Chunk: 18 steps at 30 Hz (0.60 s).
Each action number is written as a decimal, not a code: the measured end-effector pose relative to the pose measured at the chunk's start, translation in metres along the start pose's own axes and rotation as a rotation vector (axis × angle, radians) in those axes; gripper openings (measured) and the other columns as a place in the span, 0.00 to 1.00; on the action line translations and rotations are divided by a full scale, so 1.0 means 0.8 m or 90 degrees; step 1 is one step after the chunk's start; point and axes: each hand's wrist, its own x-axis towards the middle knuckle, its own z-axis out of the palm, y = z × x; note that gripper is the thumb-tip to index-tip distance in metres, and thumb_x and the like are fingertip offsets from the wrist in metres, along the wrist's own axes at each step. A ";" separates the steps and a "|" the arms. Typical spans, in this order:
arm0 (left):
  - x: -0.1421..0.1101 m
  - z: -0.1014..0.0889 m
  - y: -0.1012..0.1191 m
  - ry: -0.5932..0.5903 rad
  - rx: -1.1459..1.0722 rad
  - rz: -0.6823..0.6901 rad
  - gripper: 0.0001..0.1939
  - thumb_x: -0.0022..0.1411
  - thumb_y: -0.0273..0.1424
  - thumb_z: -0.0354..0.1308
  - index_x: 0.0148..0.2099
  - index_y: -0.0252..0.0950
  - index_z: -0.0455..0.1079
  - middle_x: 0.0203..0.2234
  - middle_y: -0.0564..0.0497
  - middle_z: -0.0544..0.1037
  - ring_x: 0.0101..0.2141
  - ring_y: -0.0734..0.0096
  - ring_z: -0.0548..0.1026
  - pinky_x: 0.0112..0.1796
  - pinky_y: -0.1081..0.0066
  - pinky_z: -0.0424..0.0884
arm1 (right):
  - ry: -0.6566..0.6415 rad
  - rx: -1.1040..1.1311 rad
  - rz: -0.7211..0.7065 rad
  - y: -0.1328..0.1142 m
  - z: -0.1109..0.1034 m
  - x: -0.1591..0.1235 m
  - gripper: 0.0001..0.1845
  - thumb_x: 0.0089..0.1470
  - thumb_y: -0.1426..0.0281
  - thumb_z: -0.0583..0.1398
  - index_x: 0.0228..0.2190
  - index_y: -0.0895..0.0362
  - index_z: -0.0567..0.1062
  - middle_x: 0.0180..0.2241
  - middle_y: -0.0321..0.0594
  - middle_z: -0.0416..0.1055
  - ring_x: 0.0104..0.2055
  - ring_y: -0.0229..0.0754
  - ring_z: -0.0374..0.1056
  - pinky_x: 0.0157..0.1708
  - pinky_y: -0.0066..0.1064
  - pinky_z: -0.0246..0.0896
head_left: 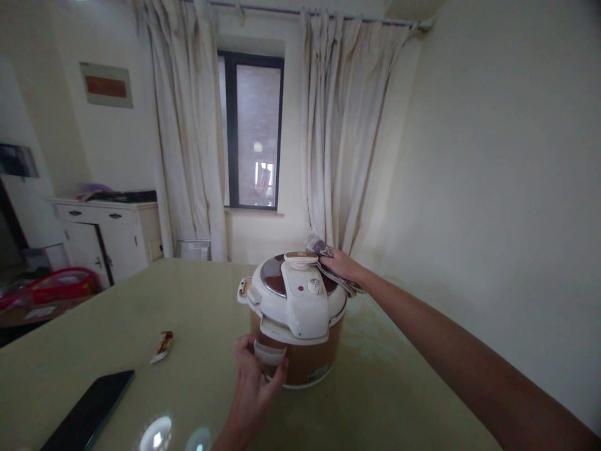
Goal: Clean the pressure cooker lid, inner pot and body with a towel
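A white and brown electric pressure cooker stands on the table, its lid on. My right hand is closed on a patterned cloth and presses it against the far right side of the lid. Low on the cooker's near left side, my left hand pinches a small whitish water collection cup between thumb and fingers. Whether that cup is fixed to the cooker or loose, I cannot tell.
A black phone and a small brown and white scrap lie on the pale green glossy table, left of the cooker. Behind are curtains and a window. A white cabinet and red basket are at left.
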 end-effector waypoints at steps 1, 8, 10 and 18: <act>0.001 -0.001 0.001 0.000 0.004 0.005 0.30 0.59 0.53 0.65 0.52 0.36 0.65 0.44 0.43 0.71 0.46 0.50 0.76 0.46 0.50 0.77 | 0.001 0.000 -0.001 0.000 0.000 0.000 0.17 0.59 0.66 0.61 0.48 0.55 0.82 0.46 0.40 0.83 0.50 0.49 0.76 0.56 0.39 0.69; 0.012 -0.013 0.027 -0.013 0.024 0.032 0.20 0.64 0.51 0.63 0.44 0.41 0.69 0.37 0.47 0.73 0.39 0.55 0.73 0.39 0.58 0.73 | 0.007 -0.006 0.009 -0.003 0.000 -0.002 0.17 0.58 0.66 0.62 0.48 0.55 0.82 0.45 0.40 0.83 0.50 0.51 0.77 0.56 0.41 0.69; 0.014 -0.016 0.030 -0.027 0.003 0.013 0.19 0.63 0.50 0.64 0.43 0.41 0.68 0.36 0.48 0.73 0.37 0.57 0.72 0.37 0.60 0.72 | 0.006 -0.003 0.004 -0.005 -0.001 -0.003 0.17 0.58 0.66 0.62 0.48 0.54 0.82 0.46 0.40 0.83 0.51 0.51 0.77 0.57 0.41 0.69; 0.020 -0.012 0.034 -0.058 -0.012 -0.040 0.22 0.60 0.47 0.63 0.48 0.40 0.64 0.41 0.48 0.69 0.44 0.53 0.71 0.44 0.54 0.73 | 0.007 -0.006 -0.004 -0.007 -0.001 -0.004 0.16 0.59 0.66 0.61 0.47 0.55 0.82 0.46 0.40 0.83 0.50 0.50 0.76 0.56 0.40 0.69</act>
